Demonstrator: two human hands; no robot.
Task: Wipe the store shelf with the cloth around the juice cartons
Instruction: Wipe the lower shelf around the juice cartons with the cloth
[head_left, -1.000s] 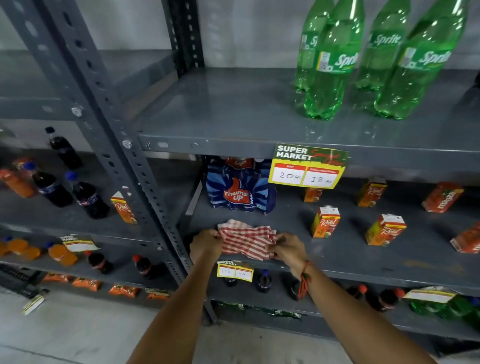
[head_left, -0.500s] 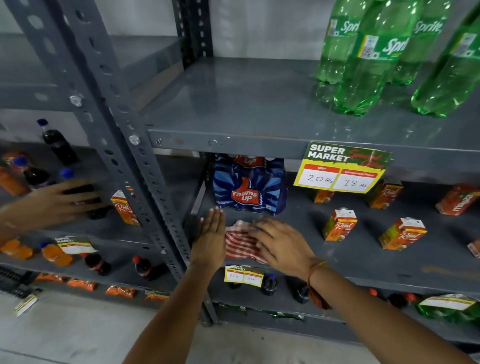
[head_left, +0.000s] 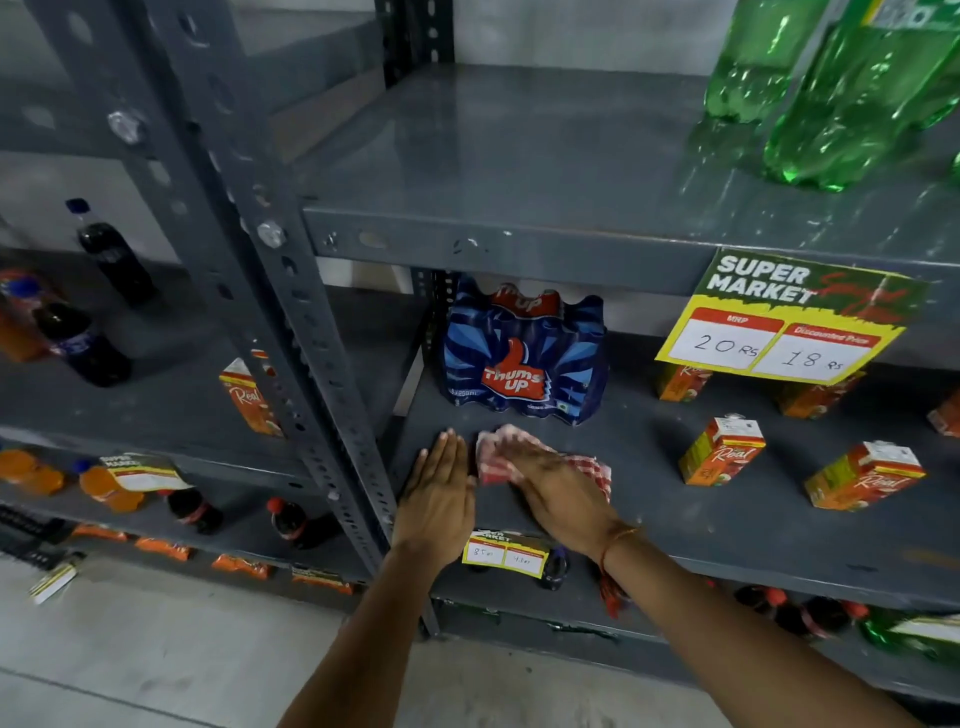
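Note:
A red-and-white checked cloth (head_left: 589, 467) lies flat on the grey middle shelf (head_left: 727, 530), just in front of a blue Thums Up pack (head_left: 524, 358). My right hand (head_left: 556, 488) presses flat on the cloth, fingers stretched out over it. To its left, my left hand (head_left: 441, 493) rests palm down on the bare shelf with fingers together, touching no cloth. Orange Real juice cartons (head_left: 722, 449) (head_left: 865, 475) stand further right on the same shelf, apart from the cloth.
A perforated grey upright (head_left: 291, 291) stands just left of my left hand. Green Sprite bottles (head_left: 852, 98) fill the upper shelf. A yellow price sign (head_left: 789, 322) hangs from its edge. Dark cola bottles (head_left: 83, 338) and another carton (head_left: 249, 395) sit on the left rack.
Both hands went from gripping the cloth's ends to lying flat. The right hand with the cloth has slid slightly further back and right on the shelf. The extra hand seen at left is gone.

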